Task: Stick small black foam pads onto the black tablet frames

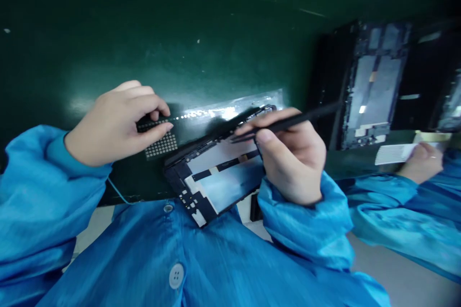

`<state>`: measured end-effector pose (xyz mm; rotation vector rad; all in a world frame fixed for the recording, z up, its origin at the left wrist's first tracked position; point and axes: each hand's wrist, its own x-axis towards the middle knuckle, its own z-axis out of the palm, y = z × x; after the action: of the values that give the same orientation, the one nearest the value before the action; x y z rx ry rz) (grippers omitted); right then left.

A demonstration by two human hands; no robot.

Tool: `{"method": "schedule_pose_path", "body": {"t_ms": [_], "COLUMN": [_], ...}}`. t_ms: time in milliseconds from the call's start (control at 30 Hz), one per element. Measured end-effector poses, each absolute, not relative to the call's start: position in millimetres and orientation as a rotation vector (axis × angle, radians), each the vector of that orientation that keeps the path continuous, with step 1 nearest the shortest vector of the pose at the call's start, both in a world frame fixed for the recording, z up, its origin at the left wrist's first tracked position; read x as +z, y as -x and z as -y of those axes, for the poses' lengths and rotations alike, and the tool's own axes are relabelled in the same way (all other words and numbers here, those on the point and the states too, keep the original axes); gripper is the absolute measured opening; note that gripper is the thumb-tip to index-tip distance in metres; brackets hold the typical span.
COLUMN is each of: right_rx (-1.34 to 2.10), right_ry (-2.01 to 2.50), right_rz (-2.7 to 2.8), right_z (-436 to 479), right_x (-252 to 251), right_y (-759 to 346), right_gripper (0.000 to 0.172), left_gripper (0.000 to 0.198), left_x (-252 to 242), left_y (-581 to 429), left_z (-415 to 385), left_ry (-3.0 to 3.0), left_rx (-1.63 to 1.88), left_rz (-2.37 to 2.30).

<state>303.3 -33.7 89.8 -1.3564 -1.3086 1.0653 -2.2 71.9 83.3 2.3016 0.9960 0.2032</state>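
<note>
My right hand (291,158) is closed around black tweezers (284,123). Their tips point left, over the inside of an open phone frame (230,172). The phone frame lies slanted at the table's near edge, against my blue coat, showing a silvery panel, a dark strip and small parts at its lower left end. My right hand covers its right end. To the left, my left hand (118,122) has curled fingers, with a gap between thumb and index fingertip. Its thumb lies across a dark sheet of small pale squares (162,147); whether it touches the sheet I cannot tell.
A clear plastic film (234,105) lies behind the phone frame on the green table (144,33). At right stand black holders with another phone frame (378,81). Beyond, a co-worker's hand (421,160) holds a white striped sheet (392,153).
</note>
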Motion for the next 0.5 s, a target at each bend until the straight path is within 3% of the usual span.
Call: {"method": "schedule_pose_path", "body": {"t_ms": [133, 267, 500], "right_rx": [0.765, 0.707, 0.729], "right_ry": [1.617, 1.696, 1.569], "right_rz": [1.114, 1.074, 1.203], "right_z": [98, 142, 152], "right_x": [88, 77, 62], "right_y": [-347, -364, -365], "right_gripper": [0.012, 0.013, 0.011], "left_gripper": [0.050, 0.072, 0.077], "left_x": [101, 108, 105], "left_y": [-22, -38, -40], "left_z": [-32, 4, 7], "left_ry": [-2.479, -2.530, -2.417], "left_rx": [0.136, -0.013, -0.111], "left_rz": [-1.049, -0.956, -1.014]}}
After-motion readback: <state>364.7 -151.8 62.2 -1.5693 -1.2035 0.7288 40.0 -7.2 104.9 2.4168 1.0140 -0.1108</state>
